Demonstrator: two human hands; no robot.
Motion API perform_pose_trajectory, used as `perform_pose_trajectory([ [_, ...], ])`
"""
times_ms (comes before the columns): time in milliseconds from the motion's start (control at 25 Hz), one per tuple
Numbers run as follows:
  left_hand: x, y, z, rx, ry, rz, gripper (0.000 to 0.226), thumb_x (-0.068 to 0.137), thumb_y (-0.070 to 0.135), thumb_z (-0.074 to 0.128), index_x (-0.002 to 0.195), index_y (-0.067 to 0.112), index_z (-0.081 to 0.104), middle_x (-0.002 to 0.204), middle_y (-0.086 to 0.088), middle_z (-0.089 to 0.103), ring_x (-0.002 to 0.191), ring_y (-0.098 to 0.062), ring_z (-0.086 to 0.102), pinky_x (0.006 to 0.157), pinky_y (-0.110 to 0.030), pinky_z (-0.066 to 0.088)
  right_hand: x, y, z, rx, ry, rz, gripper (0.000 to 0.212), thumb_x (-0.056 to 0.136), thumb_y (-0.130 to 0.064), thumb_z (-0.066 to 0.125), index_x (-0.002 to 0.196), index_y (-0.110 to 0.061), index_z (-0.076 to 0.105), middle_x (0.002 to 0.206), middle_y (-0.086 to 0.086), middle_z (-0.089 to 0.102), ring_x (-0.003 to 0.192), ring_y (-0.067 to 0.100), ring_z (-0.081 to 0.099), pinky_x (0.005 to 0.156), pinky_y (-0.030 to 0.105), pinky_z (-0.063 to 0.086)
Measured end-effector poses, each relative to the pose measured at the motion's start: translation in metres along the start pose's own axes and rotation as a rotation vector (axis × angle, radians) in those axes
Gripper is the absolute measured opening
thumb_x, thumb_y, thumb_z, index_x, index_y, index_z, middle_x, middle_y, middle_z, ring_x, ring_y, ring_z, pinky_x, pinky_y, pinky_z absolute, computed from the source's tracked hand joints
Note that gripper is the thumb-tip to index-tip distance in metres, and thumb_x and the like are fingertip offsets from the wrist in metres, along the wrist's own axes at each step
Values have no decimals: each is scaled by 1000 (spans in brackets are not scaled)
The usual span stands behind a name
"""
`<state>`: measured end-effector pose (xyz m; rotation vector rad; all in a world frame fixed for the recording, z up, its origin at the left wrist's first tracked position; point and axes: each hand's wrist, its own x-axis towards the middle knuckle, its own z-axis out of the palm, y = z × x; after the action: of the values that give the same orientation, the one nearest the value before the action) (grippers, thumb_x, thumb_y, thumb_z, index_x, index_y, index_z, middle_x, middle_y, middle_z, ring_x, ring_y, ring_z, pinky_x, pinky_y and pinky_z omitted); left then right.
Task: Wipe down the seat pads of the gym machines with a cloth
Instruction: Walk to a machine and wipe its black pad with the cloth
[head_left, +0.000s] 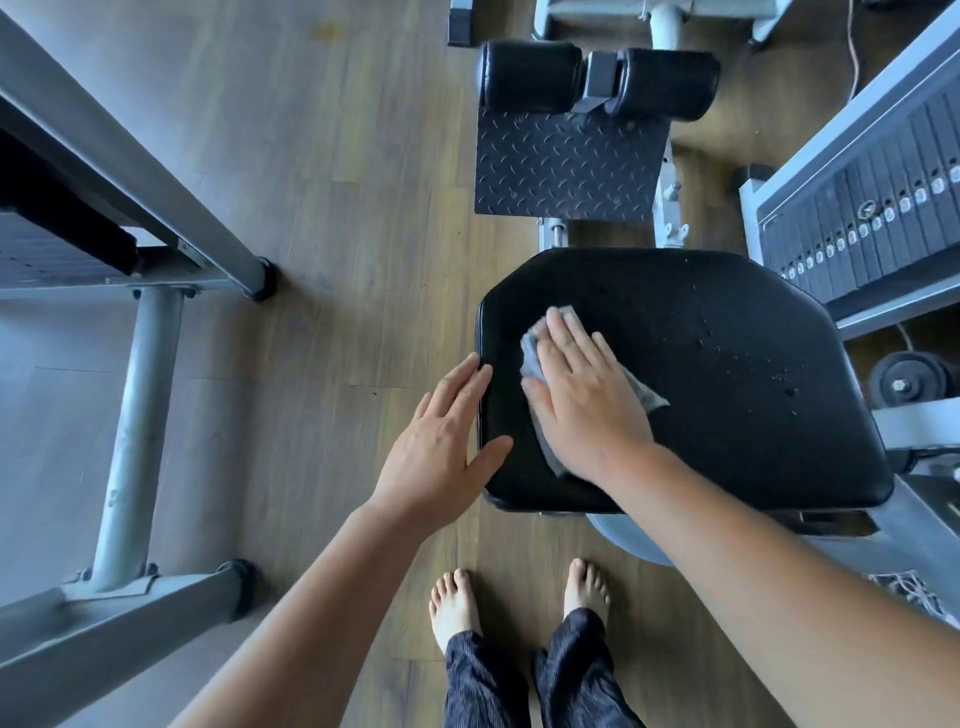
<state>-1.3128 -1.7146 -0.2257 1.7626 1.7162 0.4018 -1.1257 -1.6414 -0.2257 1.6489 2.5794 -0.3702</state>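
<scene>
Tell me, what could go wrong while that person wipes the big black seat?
1. The right hand presses the crumpled grey cloth flat, without a grip, so the cloth may slide out or bunch up.
2. Small droplets dot the right part of the black padded seat, away from the cloth; they could be missed.
3. Bare feet stand on the wooden floor just below the seat's front edge; droplets swept off might make it slippery.
</scene>
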Motion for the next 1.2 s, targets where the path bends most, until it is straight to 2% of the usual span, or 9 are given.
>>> perform_pose_trajectory([
  [120, 5, 4, -1, 12, -1, 25, 73, 99, 48, 54, 163, 35, 20, 169, 21, 6, 153, -9, 19, 111, -29, 36, 4, 18, -4, 9, -42, -40, 62, 107, -41, 23, 160, -9, 18, 170, 6, 6, 157, 18, -1, 127, 42, 11],
  [200, 10, 9, 0, 54, -17, 31, 72, 100, 52, 50, 163, 36, 20, 169, 20, 4, 151, -13, 22, 110, -32, 39, 50, 25, -8, -16, -52, 21, 62, 107, -41, 19, 161, -11, 14, 170, 5, 3, 157, 18, -2, 128, 41, 8],
  [320, 14, 21, 7, 89, 6, -4, 70, 100, 57, 45, 162, 37, 20, 170, 20, 3, 145, -18, 28, 106, -34, 41, 97, 33, -12, 9, -35, 131, 60, 107, -40, 21, 160, -12, 17, 170, 6, 8, 157, 20, 2, 128, 42, 6],
  [480, 12, 37, 24, 68, 53, -114, 71, 101, 58, 44, 163, 35, 17, 170, 19, -2, 150, -20, 21, 109, -36, 42, 34, 30, -4, 31, 28, 68, 60, 107, -41, 22, 159, -10, 21, 169, 7, 11, 157, 20, 3, 127, 44, 10],
  [600, 11, 46, 35, 38, 101, -146, 70, 102, 53, 46, 163, 31, 18, 171, 16, -1, 153, -21, 18, 114, -37, 39, 15, 46, -6, 44, -14, -13, 61, 107, -42, 22, 160, -12, 22, 170, 4, 10, 157, 16, 2, 128, 41, 10],
  [760, 12, 44, 41, 33, 129, -152, 67, 104, 48, 45, 163, 26, 21, 172, 11, 2, 158, -18, 5, 126, -39, 23, 83, 59, -12, 44, -17, 129, 61, 106, -41, 20, 160, -13, 20, 170, 3, 9, 157, 17, 2, 128, 41, 6],
  [880, 11, 41, 42, 74, 172, -90, 63, 105, 40, 48, 161, 18, 30, 172, 3, 9, 159, -16, 1, 127, -34, 12, 80, 57, -11, 22, -3, 166, 61, 107, -41, 21, 160, -12, 18, 170, 6, 9, 157, 20, 1, 128, 43, 7],
  [1040, 11, 38, 44, 65, 175, -20, 59, 105, 34, 47, 159, 14, 35, 171, 3, 18, 159, -12, 1, 128, -34, 14, 21, 49, -7, 5, -5, 56, 62, 107, -41, 23, 160, -10, 18, 170, 7, 8, 157, 20, 1, 128, 43, 10],
  [1200, 12, 39, 45, 64, 178, -42, 60, 105, 38, 44, 160, 16, 34, 170, 6, 20, 158, -8, 0, 127, -31, 12, 75, 66, -15, 14, -36, 53, 61, 107, -41, 21, 161, -13, 16, 170, 4, 7, 157, 17, 0, 128, 41, 6],
])
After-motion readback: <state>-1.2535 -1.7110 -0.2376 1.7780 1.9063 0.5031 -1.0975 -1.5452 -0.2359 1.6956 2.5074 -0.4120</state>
